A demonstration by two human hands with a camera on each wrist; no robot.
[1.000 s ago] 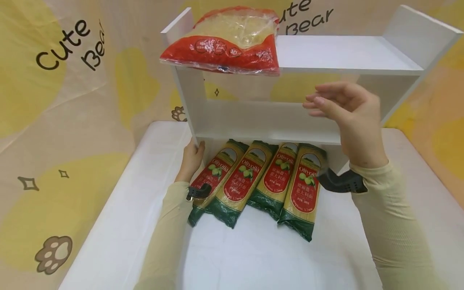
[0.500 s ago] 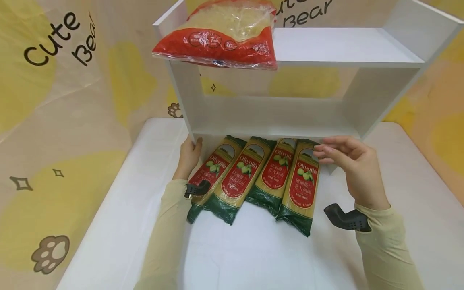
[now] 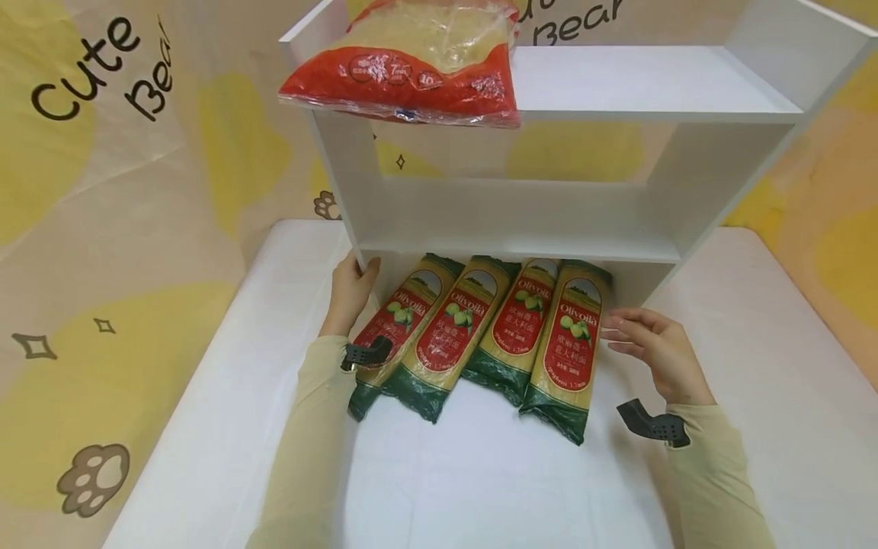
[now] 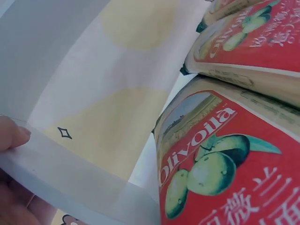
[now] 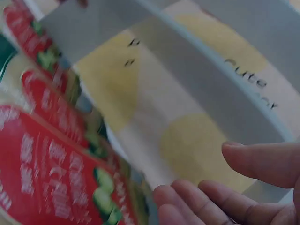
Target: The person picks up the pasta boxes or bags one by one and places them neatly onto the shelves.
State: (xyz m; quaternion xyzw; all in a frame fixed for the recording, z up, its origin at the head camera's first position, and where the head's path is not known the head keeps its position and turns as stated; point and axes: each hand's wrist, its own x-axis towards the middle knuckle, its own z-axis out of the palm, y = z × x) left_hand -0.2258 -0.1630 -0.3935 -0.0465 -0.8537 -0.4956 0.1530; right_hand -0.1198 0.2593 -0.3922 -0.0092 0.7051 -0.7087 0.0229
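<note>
Several spaghetti packs, red, yellow and green, lean side by side under the white shelf unit's lower board in the head view. My left hand grips the front edge of the unit's left side panel. In the left wrist view its thumb lies on one face of that panel and the fingers on the other. My right hand is just right of the rightmost pack, fingers extended toward it and holding nothing. In the right wrist view its thumb stands apart from the fingers.
A red and clear bag of pasta lies at the left of the top shelf, its front edge overhanging. The unit's side panels rise at both ends. A white-covered table lies beneath, with a printed cloth backdrop behind.
My right hand has come down from in front of the middle compartment to beside the rightmost spaghetti pack. My left hand keeps its hold on the panel. The head view has shifted slightly.
</note>
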